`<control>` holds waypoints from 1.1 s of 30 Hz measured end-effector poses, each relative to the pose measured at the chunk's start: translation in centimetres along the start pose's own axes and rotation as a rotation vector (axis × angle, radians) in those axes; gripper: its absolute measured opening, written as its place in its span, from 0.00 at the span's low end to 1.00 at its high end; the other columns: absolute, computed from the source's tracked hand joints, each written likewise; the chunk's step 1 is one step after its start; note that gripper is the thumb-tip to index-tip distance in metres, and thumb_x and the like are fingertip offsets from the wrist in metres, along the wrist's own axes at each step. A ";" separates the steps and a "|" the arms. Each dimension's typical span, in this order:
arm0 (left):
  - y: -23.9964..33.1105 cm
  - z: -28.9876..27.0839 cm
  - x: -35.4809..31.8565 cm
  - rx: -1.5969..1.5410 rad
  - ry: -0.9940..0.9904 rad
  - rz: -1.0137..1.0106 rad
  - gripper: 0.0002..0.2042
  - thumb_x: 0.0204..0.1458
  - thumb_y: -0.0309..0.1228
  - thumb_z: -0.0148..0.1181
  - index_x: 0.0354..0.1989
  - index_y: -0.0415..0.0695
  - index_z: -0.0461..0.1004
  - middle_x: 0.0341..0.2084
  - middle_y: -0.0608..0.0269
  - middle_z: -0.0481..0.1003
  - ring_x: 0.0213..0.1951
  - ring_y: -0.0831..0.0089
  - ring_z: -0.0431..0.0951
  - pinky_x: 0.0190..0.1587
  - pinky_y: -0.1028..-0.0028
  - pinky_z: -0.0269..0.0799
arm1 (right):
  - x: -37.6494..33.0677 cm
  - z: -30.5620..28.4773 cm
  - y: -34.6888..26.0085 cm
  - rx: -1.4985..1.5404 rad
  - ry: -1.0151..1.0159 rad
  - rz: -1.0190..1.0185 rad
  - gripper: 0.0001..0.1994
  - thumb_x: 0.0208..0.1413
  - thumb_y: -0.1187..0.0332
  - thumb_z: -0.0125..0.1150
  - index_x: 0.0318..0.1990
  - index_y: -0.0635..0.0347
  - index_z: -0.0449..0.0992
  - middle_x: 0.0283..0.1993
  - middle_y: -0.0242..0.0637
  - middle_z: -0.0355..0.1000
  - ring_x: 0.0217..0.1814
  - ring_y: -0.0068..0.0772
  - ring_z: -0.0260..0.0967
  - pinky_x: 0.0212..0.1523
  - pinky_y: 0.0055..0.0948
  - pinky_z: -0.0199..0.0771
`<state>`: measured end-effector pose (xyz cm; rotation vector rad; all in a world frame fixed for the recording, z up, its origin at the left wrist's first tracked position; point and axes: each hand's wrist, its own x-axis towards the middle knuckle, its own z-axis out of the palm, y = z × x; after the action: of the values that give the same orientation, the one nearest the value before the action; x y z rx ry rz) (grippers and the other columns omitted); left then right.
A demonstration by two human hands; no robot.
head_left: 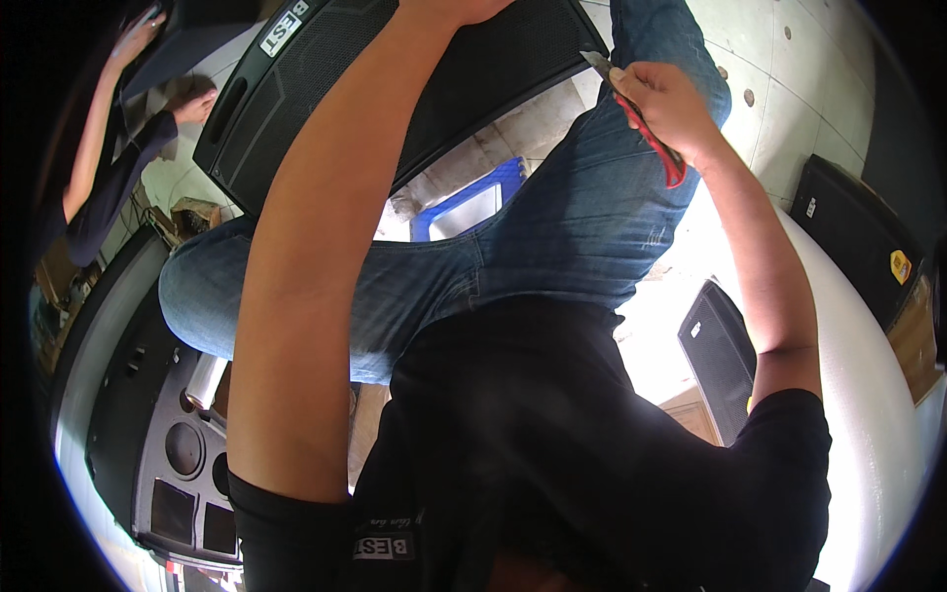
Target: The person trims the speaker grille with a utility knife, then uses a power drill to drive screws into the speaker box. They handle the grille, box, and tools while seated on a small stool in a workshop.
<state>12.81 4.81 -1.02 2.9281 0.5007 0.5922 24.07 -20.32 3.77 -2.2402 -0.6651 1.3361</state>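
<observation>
A large black speaker cabinet (pixel 473 94) with a mesh grille lies tilted in front of me, partly behind my left arm. My left hand (pixel 456 8) is at its far side, by the upper edge of the view; its fingers are cut off there. Closed in my right hand (pixel 671 104) is a utility knife (pixel 675 170) with a red and dark handle. Its blade points up and left, close to the speaker's right corner. This hand is above my jeans-covered right leg (pixel 602 212).
Below the speaker is a blue plastic frame (pixel 508 180). At right stand two black speakers (pixel 853 232) near a big white rounded surface (pixel 853 424). A black panel with cutouts (pixel 148 434) is at lower left. At upper left, another person's hand (pixel 195 106) is near the speaker.
</observation>
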 end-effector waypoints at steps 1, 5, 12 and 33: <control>0.0 0.0 0.0 0.000 0.001 0.001 0.12 0.64 0.41 0.54 0.51 0.55 0.79 0.60 0.63 0.73 0.71 0.54 0.63 0.61 0.25 0.57 | -0.3 0.4 -0.1 0.023 0.016 0.016 0.21 0.71 0.53 0.56 0.28 0.58 0.77 0.19 0.27 0.69 0.20 0.16 0.64 0.24 0.23 0.63; 0.1 -0.2 0.0 -0.001 -0.005 0.002 0.12 0.63 0.41 0.54 0.50 0.55 0.79 0.60 0.63 0.73 0.71 0.54 0.63 0.61 0.25 0.57 | -0.7 1.5 0.0 0.133 0.064 0.027 0.18 0.72 0.57 0.56 0.30 0.57 0.77 0.20 0.24 0.69 0.21 0.13 0.62 0.24 0.19 0.60; -0.1 -0.4 0.2 -0.008 -0.022 -0.007 0.12 0.63 0.40 0.55 0.50 0.54 0.79 0.60 0.62 0.73 0.71 0.53 0.63 0.62 0.25 0.57 | -0.3 2.5 1.0 0.197 0.135 -0.006 0.17 0.71 0.58 0.59 0.32 0.60 0.80 0.21 0.24 0.69 0.21 0.12 0.61 0.24 0.19 0.59; -0.1 -0.1 0.2 0.022 -0.027 -0.006 0.13 0.64 0.41 0.54 0.51 0.54 0.79 0.60 0.63 0.73 0.71 0.54 0.63 0.62 0.24 0.57 | 0.4 0.0 0.2 -0.156 0.107 -0.111 0.24 0.66 0.49 0.61 0.29 0.63 0.82 0.17 0.32 0.73 0.20 0.24 0.71 0.26 0.29 0.70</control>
<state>12.89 4.94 -0.93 2.9497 0.5160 0.5496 24.23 -20.25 3.36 -2.3405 -0.8675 1.1371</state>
